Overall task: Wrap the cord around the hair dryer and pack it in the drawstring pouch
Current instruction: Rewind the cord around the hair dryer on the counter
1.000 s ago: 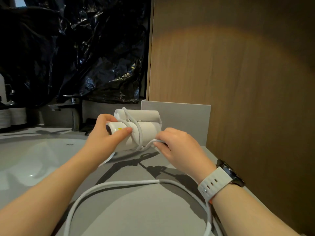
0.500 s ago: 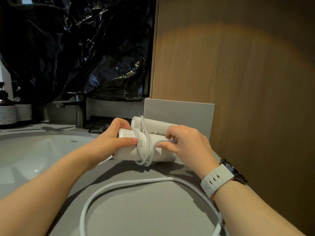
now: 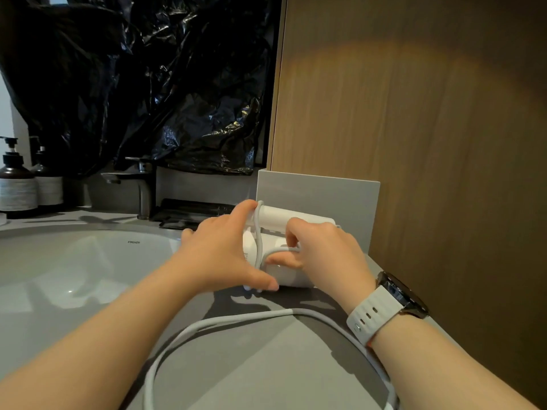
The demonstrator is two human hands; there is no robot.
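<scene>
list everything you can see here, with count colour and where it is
hair dryer: 1, white, folded, on the counter near the back wall, held by both hands
cord: 1, white, one turn round the dryer, the rest looped loose on the counter toward the camera
counter: 1, grey, right of the basin
basin: 1, white, left
faucet: 1, dark metal, behind the basin
pump bottles: 2, dark with pale labels, far left
plastic sheet: 1, black, hung above the faucet
wood panel: 1, brown, right wall
dark tray: 1, black, behind the dryer; contents unclear
watch: 1, dark face, white strap, right wrist
left hand: grip on the dryer
right hand: pinching the cord
</scene>
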